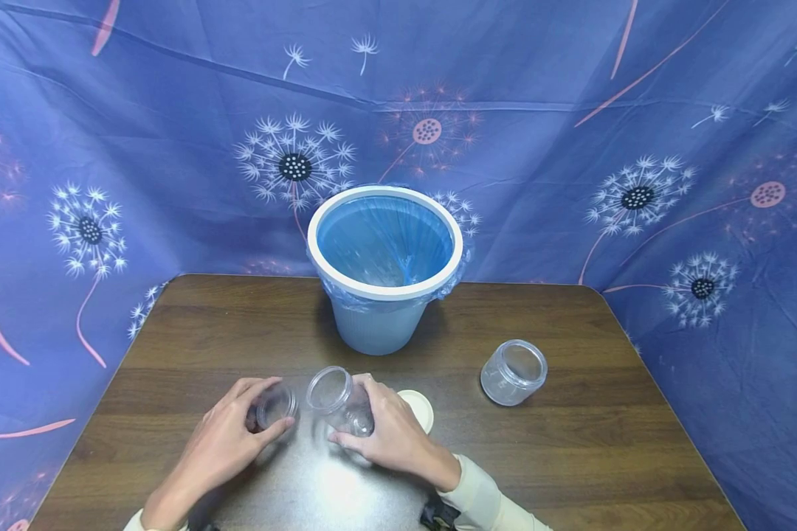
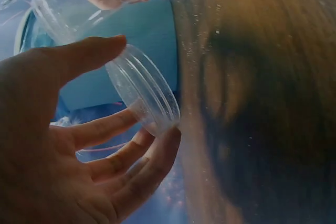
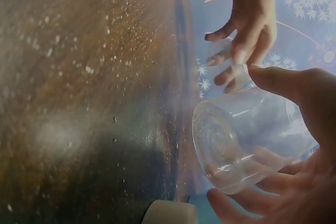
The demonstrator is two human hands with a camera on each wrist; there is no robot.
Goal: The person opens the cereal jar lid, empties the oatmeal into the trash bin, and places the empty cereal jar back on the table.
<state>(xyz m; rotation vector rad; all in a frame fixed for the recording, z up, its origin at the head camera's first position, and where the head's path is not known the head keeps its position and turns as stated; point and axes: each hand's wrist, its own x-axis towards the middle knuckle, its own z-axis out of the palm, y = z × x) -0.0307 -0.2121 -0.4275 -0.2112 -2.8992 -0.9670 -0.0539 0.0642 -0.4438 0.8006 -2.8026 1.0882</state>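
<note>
In the head view my left hand (image 1: 221, 441) grips a short, round, clear plastic piece with a ridged edge, which looks like a lid (image 2: 144, 90). Thumb and fingertips hold it by opposite sides, just above the wooden table. To its right, my right hand (image 1: 398, 429) holds a clear jar (image 3: 247, 140) around its side. That jar is tilted, its open mouth turned up and to the left. A small gap separates the two clear pieces. Partly hidden behind the right hand, a cream-white lid (image 1: 420, 408) lies on the table.
A blue bin (image 1: 378, 324) with a white rim and a blue liner bag stands at the back middle of the table (image 1: 604, 442). Another clear jar (image 1: 513, 374) sits upright and open on the right. Blue dandelion-patterned cloth (image 1: 525, 147) hangs behind the table and at its sides.
</note>
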